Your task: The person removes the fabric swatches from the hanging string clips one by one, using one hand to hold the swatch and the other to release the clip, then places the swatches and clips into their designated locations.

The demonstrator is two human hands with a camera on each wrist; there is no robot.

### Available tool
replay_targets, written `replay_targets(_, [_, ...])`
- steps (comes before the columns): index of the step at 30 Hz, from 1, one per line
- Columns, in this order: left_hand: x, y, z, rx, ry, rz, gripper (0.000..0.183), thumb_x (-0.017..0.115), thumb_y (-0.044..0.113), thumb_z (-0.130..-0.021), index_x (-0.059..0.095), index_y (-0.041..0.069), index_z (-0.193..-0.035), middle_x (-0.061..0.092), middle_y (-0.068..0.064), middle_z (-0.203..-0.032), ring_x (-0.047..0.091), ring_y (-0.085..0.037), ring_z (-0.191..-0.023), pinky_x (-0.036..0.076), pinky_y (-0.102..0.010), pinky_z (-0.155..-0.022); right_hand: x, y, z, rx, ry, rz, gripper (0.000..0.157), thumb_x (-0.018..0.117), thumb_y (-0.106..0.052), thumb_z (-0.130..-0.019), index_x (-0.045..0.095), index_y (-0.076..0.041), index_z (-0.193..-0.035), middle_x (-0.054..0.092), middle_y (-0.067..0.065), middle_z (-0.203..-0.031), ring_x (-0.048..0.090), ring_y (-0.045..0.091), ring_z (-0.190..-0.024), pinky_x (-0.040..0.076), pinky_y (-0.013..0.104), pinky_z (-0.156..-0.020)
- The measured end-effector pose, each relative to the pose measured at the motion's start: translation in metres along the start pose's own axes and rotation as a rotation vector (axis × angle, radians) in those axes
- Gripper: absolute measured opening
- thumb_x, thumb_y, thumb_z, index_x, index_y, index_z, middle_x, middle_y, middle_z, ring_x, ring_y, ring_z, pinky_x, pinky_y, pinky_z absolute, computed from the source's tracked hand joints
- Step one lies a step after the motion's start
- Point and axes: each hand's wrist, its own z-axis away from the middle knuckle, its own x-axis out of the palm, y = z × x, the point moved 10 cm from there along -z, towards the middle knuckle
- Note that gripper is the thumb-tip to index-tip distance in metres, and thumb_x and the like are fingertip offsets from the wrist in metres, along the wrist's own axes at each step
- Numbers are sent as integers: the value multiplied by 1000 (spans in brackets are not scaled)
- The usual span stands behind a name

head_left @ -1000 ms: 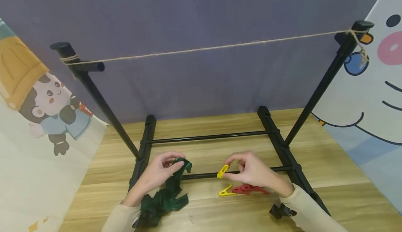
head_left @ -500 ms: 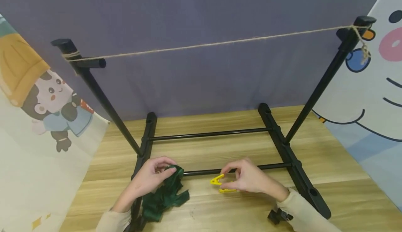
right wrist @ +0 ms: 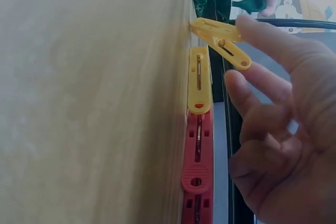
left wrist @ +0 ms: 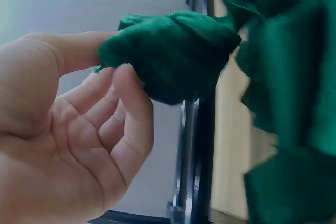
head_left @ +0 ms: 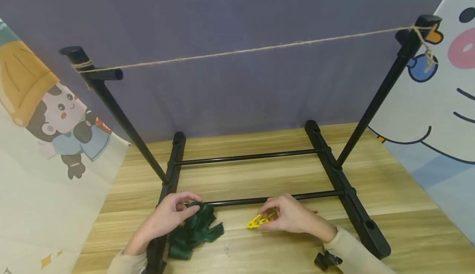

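Observation:
My left hand [head_left: 165, 218] pinches one end of a crumpled dark green cloth [head_left: 198, 235] between thumb and fingers. The pinched bunch of green cloth [left wrist: 170, 56] fills the middle of the left wrist view, while the rest hangs down onto the tabletop. At the middle front, my right hand [head_left: 287, 216] pinches a yellow clothespin [right wrist: 223, 40] by its two handles, its nose low over the table. Whether the nose touches the wood I cannot tell. Right behind it lie a second yellow clothespin [right wrist: 199, 80] and red clothespins [right wrist: 197, 169], mostly hidden by the hand in the head view.
A black rack with two posts stands on the wooden table [head_left: 245, 179]. Twine [head_left: 237, 52] runs between the post tops. Low crossbars [head_left: 245, 157] join its feet. A small black object [head_left: 326, 261] is by the right sleeve. Cartoon-printed panels flank both sides.
My right hand has lowered the yellow clothespin toward the table, slightly left, and the clothespin has turned. My left hand has moved down and left with the green cloth, which is now more bunched.

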Motion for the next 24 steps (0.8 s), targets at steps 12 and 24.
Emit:
replay_targets(12, [15,-17,-2,2,1,-265,23,64,31,-93,67,23,-113,65,11,-110,62,-12,-95,51,-37,-79,3,7,-1,41,-48,133,31,79,-44,-77,73,-26,-100,45,-18,-52,35,-3,-43,28,17,-41])
replay_targets(24, [28,-27,1,-19,-75,-357,16,65,28,-93,70,27,-108,66,4,-116,62,-22,-105,51,-46,-84,4,16,4,83,-100,238,30,78,-46,-76,73,-27,-99,47,-18,-51,36,-3,-40,29,18,-38])
